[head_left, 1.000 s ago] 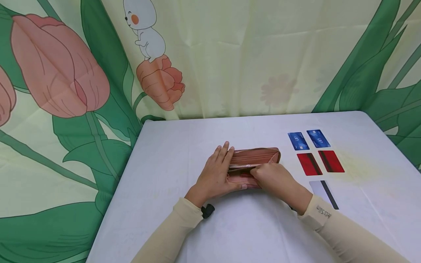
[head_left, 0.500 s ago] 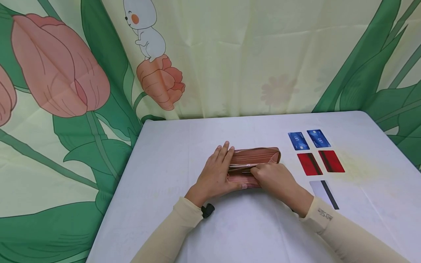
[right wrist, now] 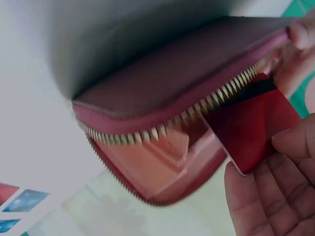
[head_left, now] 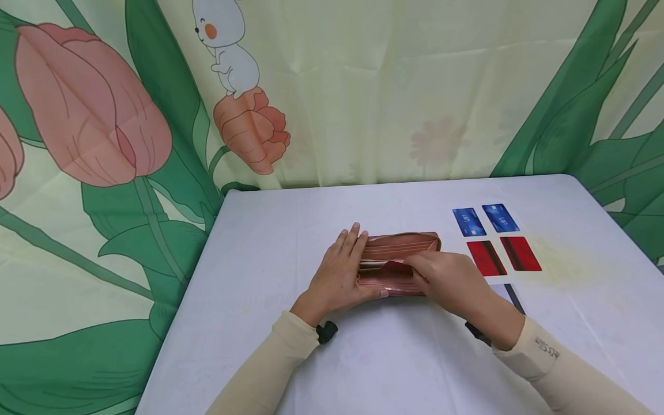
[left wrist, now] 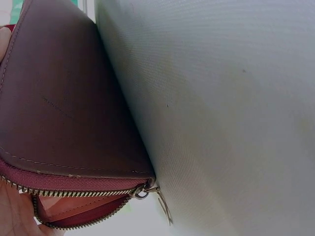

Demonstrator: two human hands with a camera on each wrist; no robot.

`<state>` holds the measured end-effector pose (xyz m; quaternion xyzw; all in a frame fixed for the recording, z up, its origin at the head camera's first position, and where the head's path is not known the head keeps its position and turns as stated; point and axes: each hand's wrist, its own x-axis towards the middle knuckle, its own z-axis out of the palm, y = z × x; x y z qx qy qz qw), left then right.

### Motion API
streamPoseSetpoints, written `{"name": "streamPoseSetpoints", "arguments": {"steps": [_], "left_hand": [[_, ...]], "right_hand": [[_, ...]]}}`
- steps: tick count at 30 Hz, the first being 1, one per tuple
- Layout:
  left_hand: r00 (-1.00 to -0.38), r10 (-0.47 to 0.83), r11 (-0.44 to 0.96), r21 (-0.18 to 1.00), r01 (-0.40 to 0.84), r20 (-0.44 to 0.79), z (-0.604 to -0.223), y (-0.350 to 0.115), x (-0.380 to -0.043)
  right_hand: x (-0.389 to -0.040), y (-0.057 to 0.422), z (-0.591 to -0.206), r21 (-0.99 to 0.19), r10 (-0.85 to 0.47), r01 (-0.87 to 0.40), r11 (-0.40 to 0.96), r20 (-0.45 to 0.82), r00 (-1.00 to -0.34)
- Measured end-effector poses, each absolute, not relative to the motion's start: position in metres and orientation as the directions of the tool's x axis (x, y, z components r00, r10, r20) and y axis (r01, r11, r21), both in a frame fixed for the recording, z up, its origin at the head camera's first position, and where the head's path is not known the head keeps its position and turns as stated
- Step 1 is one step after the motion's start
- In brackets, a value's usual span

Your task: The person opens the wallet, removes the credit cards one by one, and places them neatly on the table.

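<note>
A pink zip-around wallet stands unzipped on the table, its card slots showing. My left hand holds it at the left end, with the fingers over the far side and the thumb at the near edge. Its brown-pink outer cover and brass zip teeth show in the left wrist view. My right hand is at the wallet's right part. Between thumb and fingers it pinches a red card with a dark stripe, which sticks partway out of the opening.
To the right of the wallet lie two blue cards above two red cards with dark stripes. A pale card with a black stripe is partly covered by my right arm. A printed curtain hangs behind the white table.
My right hand has drawn back to the right and slightly upward from inside the wallet, and a red card now shows at its fingertips. The left hand stays on the wallet.
</note>
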<state>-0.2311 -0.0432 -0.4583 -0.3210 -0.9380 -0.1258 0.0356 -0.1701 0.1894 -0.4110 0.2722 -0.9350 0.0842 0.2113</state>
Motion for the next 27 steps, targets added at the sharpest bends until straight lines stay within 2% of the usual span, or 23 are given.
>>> {"name": "streamPoseSetpoints", "arguments": {"steps": [4,12,21,27], "left_hand": [[-0.792,0.593,0.763,0.212,0.611,0.146,-0.459,-0.043,-0.231],[-0.793,0.592,0.763,0.214,0.609,0.146,-0.458,-0.042,-0.23],[-0.794,0.59,0.762,0.222,0.608,0.147,-0.458,-0.043,-0.23],[-0.787,0.597,0.756,0.221,0.617,0.156,-0.458,-0.042,-0.23]], "right_hand": [[-0.165,0.199,-0.404,-0.105,-0.425,-0.524,0.845,0.462,-0.779],[-0.149,0.234,-0.39,-0.184,-0.319,-0.485,0.855,0.552,-0.771],[-0.129,0.282,-0.391,-0.332,-0.082,-0.282,0.9,0.507,-0.858],[-0.113,0.318,-0.407,-0.434,0.103,-0.089,0.896,0.4,-0.911]]}}
